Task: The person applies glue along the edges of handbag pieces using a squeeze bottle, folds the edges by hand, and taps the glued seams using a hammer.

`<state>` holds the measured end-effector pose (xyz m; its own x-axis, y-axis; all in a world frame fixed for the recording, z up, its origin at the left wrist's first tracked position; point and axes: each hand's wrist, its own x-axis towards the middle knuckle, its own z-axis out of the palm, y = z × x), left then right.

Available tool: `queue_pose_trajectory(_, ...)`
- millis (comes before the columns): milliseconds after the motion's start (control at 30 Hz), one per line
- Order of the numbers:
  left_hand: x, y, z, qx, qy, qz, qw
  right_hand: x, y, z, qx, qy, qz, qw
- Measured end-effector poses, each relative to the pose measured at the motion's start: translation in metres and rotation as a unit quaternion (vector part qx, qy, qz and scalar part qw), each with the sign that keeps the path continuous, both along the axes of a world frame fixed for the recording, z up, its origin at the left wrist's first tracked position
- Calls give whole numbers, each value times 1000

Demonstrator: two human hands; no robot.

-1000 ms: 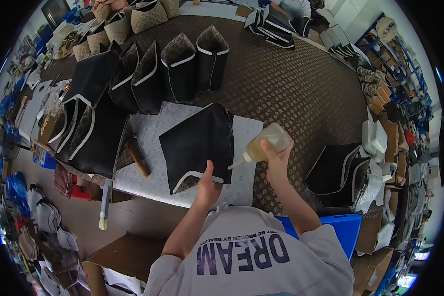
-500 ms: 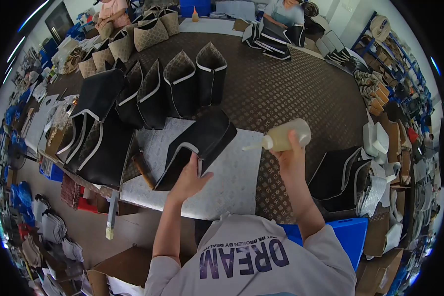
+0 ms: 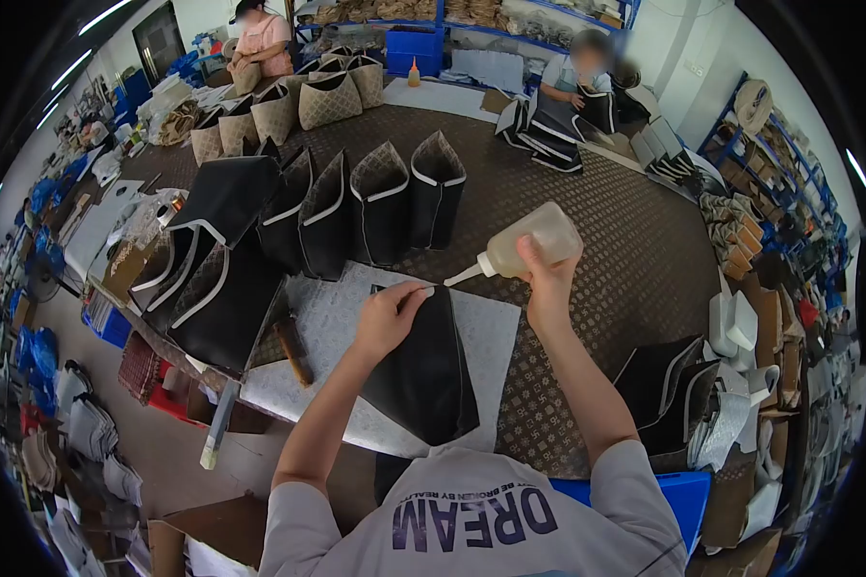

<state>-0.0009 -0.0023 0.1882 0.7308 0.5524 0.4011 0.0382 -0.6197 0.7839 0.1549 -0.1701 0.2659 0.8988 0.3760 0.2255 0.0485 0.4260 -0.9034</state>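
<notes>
A black bag body (image 3: 421, 370) lies flat on a pale patterned sheet (image 3: 493, 356), its narrow end pointing away from me. My left hand (image 3: 391, 317) pinches the far edge of this bag body, fingers closed together. In my right hand (image 3: 546, 274) is a squeeze bottle (image 3: 520, 240) of pale yellowish liquid, tilted with its thin nozzle pointing left. The nozzle tip is at the far edge of the bag body, close beside my left fingertips; I cannot tell whether it touches.
Several black bags with white rims (image 3: 380, 216) stand behind the sheet, with more (image 3: 226, 298) stacked at left. A wooden-handled tool (image 3: 293, 354) lies on the sheet's left side. More black pieces (image 3: 654, 380) sit at right. Two people (image 3: 262, 48) work across the table.
The black bag body has turned and come down flat on the sheet. My left hand shifted to its far edge, and the bottle moved left, bringing its nozzle to that edge.
</notes>
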Motion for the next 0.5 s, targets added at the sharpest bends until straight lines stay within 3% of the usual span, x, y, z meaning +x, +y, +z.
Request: queue_pose_trajectory(500,-11,-6,9,17,-1,7,1000,7,23,-18,-22,-77,0,997)
